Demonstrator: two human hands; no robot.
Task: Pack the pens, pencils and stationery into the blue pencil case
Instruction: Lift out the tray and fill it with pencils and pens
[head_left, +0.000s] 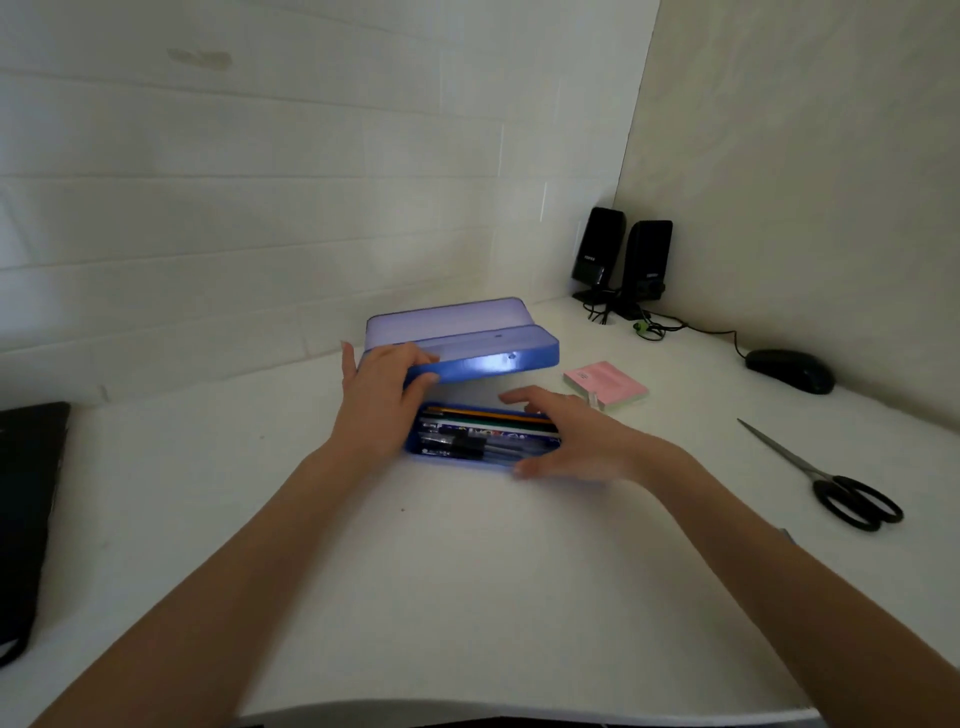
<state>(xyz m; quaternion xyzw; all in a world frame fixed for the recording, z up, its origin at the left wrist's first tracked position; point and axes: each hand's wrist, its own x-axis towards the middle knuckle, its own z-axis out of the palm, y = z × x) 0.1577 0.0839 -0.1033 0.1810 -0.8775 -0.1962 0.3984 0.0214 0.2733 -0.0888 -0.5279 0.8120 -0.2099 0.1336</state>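
Two hands worked at the blue pencil case (480, 441), which lay on the white desk (467, 571) and serves here as the landmark. The left hand (382, 387) grasped the near-left corner of the case's lid (467, 348), thumb on top and fingers curled under its front edge, holding it tilted above the tray, probably so the contents stayed reachable or so the lid could be brought down under control. The right hand (563, 439) hovered over the right end of the case, fingers spread and relaxed, clutching nothing; whether it touched the rim I cannot tell. It seemed placed to steady the tray or press the contents flat. Inside the case, pens and pencils (483, 434) lay lengthwise, side by side, so packing looked largely done. Right of the case and just behind it sat a pink pad of sticky notes (605, 384); farther right, well apart, lay scissors (826, 478), both outside the case.
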